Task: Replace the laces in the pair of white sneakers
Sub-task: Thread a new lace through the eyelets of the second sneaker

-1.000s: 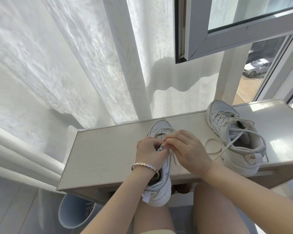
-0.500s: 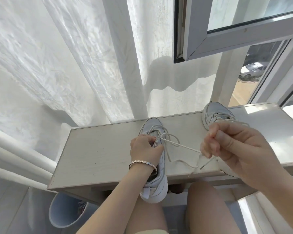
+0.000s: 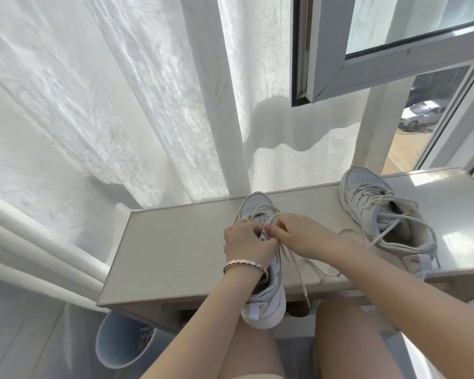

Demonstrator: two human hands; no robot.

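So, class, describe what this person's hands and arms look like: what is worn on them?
Both arms are bare: no sleeves, no gloves. The left hand has a bracelet of flat silvery metal links at its wrist. The right hand shows no ring or band.

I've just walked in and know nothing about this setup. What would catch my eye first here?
Two bare hands meet over a pale bench. The left hand holds a white sneaker whose heel hangs over the near edge, while the right hand pinches its lace. A second sneaker, loosely laced, sits farther right on the bench, in front of a bright white curtain.
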